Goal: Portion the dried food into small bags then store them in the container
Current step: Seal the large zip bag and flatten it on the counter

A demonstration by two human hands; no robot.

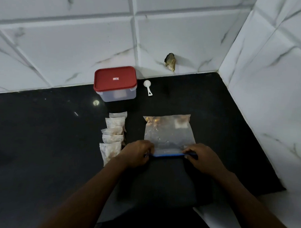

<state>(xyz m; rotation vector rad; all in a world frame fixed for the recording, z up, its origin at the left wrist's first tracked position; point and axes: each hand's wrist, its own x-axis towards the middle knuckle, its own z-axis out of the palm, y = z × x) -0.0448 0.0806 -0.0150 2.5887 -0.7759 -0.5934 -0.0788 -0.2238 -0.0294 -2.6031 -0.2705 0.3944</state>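
Note:
A large clear zip bag [168, 133] lies flat on the black counter [48, 134], with a little brown dried food at its far end. Its blue zip strip [167, 155] faces me. My left hand [137, 154] pinches the strip's left end and my right hand [202, 160] pinches its right end. Several small filled bags [113, 137] lie in an overlapping row just left of the large bag. A clear container with a red lid [115, 83] stands shut at the back. A white scoop [147, 87] lies to its right.
Marble-tiled walls [271, 86] close the counter at the back and right, forming a corner. A dark chipped hole [170, 62] marks the back wall. The counter's near right edge drops off beside my right forearm.

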